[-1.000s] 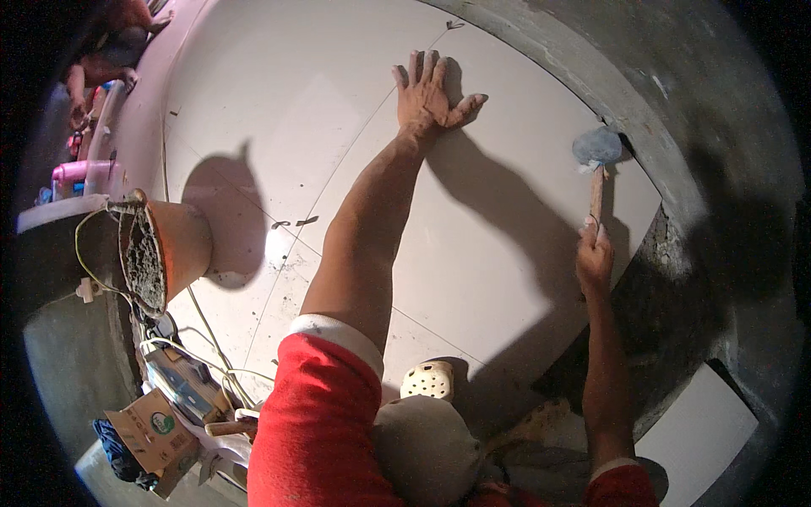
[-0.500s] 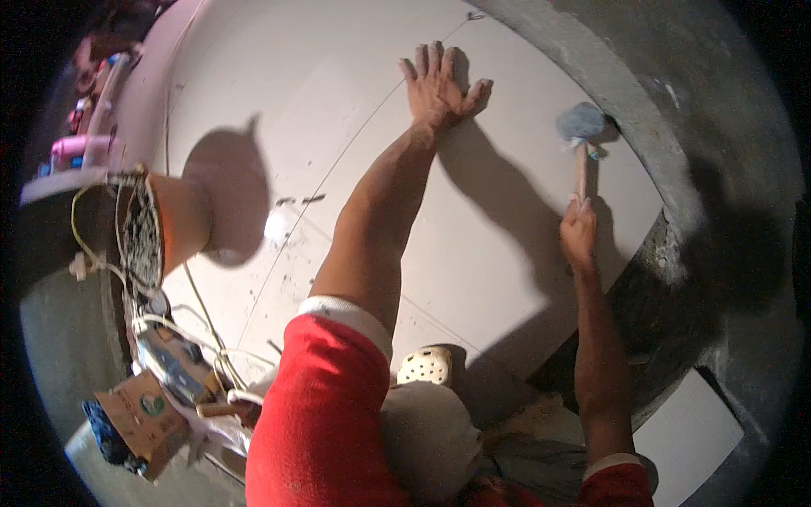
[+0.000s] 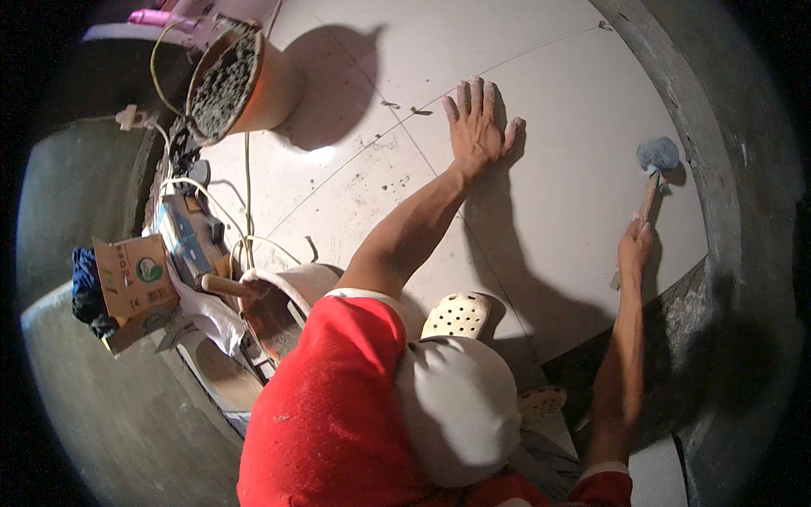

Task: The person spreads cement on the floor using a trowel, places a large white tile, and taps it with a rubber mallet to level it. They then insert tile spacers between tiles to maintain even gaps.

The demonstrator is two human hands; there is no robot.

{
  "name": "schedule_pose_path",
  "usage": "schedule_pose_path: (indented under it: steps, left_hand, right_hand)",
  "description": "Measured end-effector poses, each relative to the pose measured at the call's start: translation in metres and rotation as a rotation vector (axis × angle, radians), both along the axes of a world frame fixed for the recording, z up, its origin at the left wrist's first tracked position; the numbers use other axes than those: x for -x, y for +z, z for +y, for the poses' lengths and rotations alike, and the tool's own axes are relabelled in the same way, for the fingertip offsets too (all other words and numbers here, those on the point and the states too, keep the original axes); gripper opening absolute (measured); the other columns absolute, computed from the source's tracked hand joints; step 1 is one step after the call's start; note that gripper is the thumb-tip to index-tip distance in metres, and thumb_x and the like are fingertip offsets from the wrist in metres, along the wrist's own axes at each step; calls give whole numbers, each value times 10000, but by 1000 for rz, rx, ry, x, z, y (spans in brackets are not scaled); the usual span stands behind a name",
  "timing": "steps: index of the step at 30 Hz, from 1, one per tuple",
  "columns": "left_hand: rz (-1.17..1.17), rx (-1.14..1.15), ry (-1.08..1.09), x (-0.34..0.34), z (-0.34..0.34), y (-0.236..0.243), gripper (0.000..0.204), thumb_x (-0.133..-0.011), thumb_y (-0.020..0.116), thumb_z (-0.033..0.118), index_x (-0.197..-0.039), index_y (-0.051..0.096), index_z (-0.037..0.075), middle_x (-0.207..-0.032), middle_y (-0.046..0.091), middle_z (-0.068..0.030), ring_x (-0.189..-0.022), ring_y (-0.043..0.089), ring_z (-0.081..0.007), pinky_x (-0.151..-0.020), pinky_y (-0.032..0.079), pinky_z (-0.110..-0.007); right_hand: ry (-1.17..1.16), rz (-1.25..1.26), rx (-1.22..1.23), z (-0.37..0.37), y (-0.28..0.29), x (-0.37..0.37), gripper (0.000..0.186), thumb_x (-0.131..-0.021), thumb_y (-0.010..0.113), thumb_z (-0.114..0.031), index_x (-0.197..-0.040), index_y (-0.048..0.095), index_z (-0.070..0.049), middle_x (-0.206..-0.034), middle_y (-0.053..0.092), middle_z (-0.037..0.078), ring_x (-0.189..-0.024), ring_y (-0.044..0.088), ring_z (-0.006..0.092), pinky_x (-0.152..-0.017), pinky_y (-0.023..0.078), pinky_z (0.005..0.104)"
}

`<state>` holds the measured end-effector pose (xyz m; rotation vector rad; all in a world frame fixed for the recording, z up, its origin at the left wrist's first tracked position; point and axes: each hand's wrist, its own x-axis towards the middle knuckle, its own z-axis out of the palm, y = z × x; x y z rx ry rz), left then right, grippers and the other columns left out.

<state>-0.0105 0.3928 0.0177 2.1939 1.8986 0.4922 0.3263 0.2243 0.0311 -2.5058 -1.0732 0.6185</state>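
Observation:
My left hand (image 3: 479,131) lies flat and spread on a large cream floor tile (image 3: 583,101), its fingertips close to the joint along the far side. In my right hand (image 3: 634,247) is the wooden handle of a mallet (image 3: 658,155). The mallet's rounded blue-grey head is over the tile's right part, close to the wall; whether it touches the tile I cannot tell. Small dark clips (image 3: 420,111) stick up from the joint, left of my left hand.
At upper left stands a bucket (image 3: 283,84) of grey mortar. Cables (image 3: 247,186), a cardboard box (image 3: 135,270) and a wooden-handled tool (image 3: 224,286) in a second bucket (image 3: 321,277) are on the left. A concrete wall (image 3: 718,127) curves along the right. A clog (image 3: 456,316) stands on the tiles.
The view has swung, so the mortar bucket sits higher in it. My left hand has shifted along the tile toward the left clips. The mallet stays near the wall in my right hand.

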Motion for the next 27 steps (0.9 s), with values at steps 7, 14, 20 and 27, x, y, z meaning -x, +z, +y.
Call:
schedule_pose_path:
  steps: [7, 14, 20, 27]
  left_hand:
    - [-9, -213, 2, 4, -4, -6, 860, -927, 528, 584, -1513, 381, -28, -1574, 370, -267, -1497, 251, -493, -1166, 173, -710]
    - [-11, -134, -9, 4, -3, 0, 877, -907, 555, 564, -1507, 373, -50, -1569, 370, -280, -1483, 261, -525, -1164, 149, -736]
    - [-13, -42, -34, 7, 2, -8, 941, -932, 474, 635, -1576, 314, -34, -1653, 283, -248, -1558, 151, -458, -1223, 60, -689]
    - [-69, -69, -132, 15, -34, 12, 927, -929, 525, 637, -1542, 354, -37, -1618, 310, -292, -1527, 211, -493, -1209, 110, -700]
  right_hand:
    - [64, -8, -307, -50, -2, 32, 537, -1079, 468, -432, -1157, 629, 74, -1075, 670, 340, -960, 673, 481, -839, 554, 493]
    - [-531, 922, -331, -32, 36, 77, 384, -1045, 524, -523, -1150, 542, -154, -838, 572, 1, -567, 536, 204, -449, 434, 332]
    - [-611, 1118, -230, -43, 8, 92, 446, -1045, 488, -570, -1196, 569, -158, -855, 531, 15, -600, 503, 193, -476, 425, 362]
    - [371, -235, -9, -64, 22, 66, 420, -1066, 510, -351, -1172, 605, 44, -987, 668, 284, -884, 644, 490, -768, 508, 521]
